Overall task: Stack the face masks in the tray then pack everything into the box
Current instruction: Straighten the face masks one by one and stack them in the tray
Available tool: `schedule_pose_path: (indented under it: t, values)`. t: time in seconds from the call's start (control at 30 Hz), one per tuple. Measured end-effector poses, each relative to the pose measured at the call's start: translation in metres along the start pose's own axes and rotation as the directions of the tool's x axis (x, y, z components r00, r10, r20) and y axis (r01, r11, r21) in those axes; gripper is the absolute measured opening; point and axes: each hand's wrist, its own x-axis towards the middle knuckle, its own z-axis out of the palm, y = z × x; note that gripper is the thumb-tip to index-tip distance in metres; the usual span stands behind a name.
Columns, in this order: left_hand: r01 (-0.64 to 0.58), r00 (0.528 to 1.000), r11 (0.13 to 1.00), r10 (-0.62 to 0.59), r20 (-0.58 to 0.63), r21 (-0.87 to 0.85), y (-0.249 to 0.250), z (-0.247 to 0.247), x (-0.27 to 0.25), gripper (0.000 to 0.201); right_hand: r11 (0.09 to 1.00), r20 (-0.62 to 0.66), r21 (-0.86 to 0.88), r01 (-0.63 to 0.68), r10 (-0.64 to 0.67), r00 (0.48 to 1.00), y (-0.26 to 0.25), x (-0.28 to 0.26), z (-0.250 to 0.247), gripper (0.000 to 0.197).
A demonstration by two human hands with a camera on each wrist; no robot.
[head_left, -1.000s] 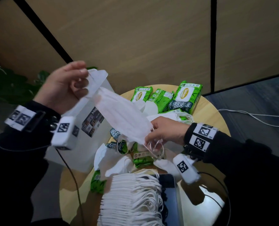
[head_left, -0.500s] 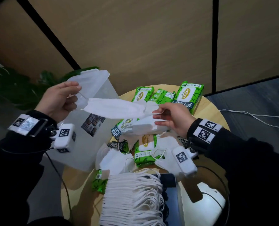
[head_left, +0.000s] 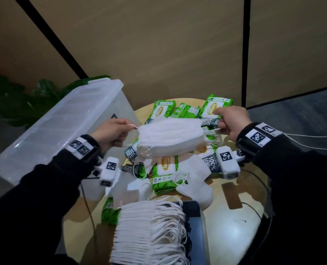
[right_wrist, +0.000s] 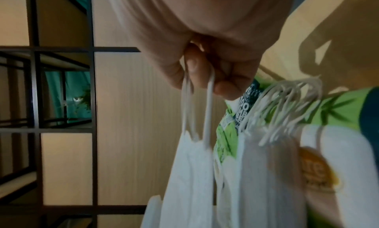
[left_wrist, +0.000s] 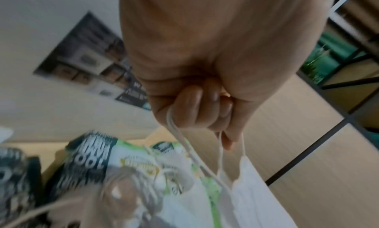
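A white face mask hangs stretched between my two hands above the round table. My left hand pinches its left ear loop, seen close in the left wrist view as hand and mask. My right hand pinches the right ear loop, shown again as hand and mask. Just under the held mask a small bundle of masks lies on the wipes packs. A long stack of masks fills the dark tray near me. The clear plastic box leans at the left.
Several green wipes packs are scattered over the table's middle and far side, with loose masks among them. A white cable runs off to the right. A leafy plant stands behind the box.
My hands have moved apart and pulled the mask out flat. The left hand came down and toward the middle, and the right hand rose and moved to the far right.
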Motion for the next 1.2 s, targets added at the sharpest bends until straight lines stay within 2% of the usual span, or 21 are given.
schedule_pose_path:
  t: [0.1,0.23,0.37,0.47,0.5,0.53,0.57,0.6,0.67,0.73,0.8,0.83,0.9,1.0,1.1,1.2]
  values:
    - [0.103,0.994,0.994,-0.102,0.031,-0.037,-0.013,0.026,0.019,0.011,0.996,-0.040,-0.084,0.040,-0.043,0.998,0.007,0.009,-0.004,0.013]
    - [0.203,0.979,0.975,-0.205,-0.006,-0.085,-0.025,0.031,0.034,0.016,0.988,-0.005,-0.149,0.029,-0.030,1.000,0.011,0.014,-0.005,0.015]
    - [0.230,0.973,0.972,-0.230,0.012,-0.053,-0.031,0.033,0.037,0.011,0.957,0.036,-0.283,0.068,-0.060,0.998,0.017,0.014,-0.003,0.021]
    - [0.191,0.981,0.981,-0.190,-0.033,0.041,-0.031,0.031,0.037,0.008,0.909,0.059,-0.396,0.127,-0.113,0.992,0.019,0.013,0.002,0.013]
    - [0.150,0.988,0.975,-0.140,-0.072,0.164,-0.031,0.031,0.039,0.017,0.867,0.062,-0.470,0.164,-0.153,0.986,0.020,0.013,0.003,0.015]
    - [0.096,0.992,0.934,-0.061,-0.112,0.345,-0.029,0.031,0.039,0.028,0.815,0.067,-0.540,0.208,-0.205,0.976,0.022,0.012,0.005,0.021]
    - [0.032,0.990,0.857,0.043,-0.134,0.515,-0.026,0.034,0.038,0.037,0.755,0.095,-0.599,0.267,-0.265,0.960,0.022,0.010,0.007,0.028]
    - [-0.046,0.981,0.778,0.153,-0.118,0.627,-0.021,0.040,0.035,0.047,0.679,0.166,-0.649,0.343,-0.313,0.935,0.022,0.007,0.009,0.040]
    - [-0.247,0.950,0.670,0.311,0.038,0.700,-0.011,0.054,0.030,0.067,0.494,0.417,-0.700,0.515,-0.303,0.857,0.022,-0.001,0.017,0.071]
    - [-0.376,0.924,0.592,0.298,0.240,0.712,-0.002,0.074,0.027,0.086,0.305,0.584,-0.728,0.614,-0.195,0.788,0.025,-0.005,0.026,0.092]
    - [-0.415,0.910,0.480,0.224,0.349,0.773,0.000,0.091,0.028,0.090,0.129,0.625,-0.762,0.634,-0.110,0.773,0.031,-0.007,0.037,0.098]
    - [-0.413,0.911,0.435,0.191,0.366,0.800,0.000,0.097,0.030,0.086,0.062,0.626,-0.773,0.631,-0.086,0.775,0.033,-0.008,0.041,0.094]
    - [-0.417,0.909,0.383,0.154,0.388,0.824,-0.001,0.105,0.034,0.081,-0.007,0.616,-0.787,0.617,-0.080,0.784,0.035,-0.009,0.045,0.070]
    - [-0.434,0.901,0.399,0.191,0.389,0.808,-0.003,0.107,0.040,0.072,-0.047,0.601,-0.799,0.599,-0.094,0.794,0.032,-0.009,0.044,0.043]
    - [-0.442,0.896,0.405,0.247,0.370,0.800,-0.010,0.105,0.043,0.072,-0.071,0.600,-0.800,0.596,-0.089,0.795,0.033,-0.007,0.042,0.038]
    - [-0.442,0.897,0.417,0.193,0.398,0.794,-0.017,0.104,0.043,0.077,-0.083,0.607,-0.794,0.602,-0.085,0.790,0.035,-0.006,0.043,0.042]
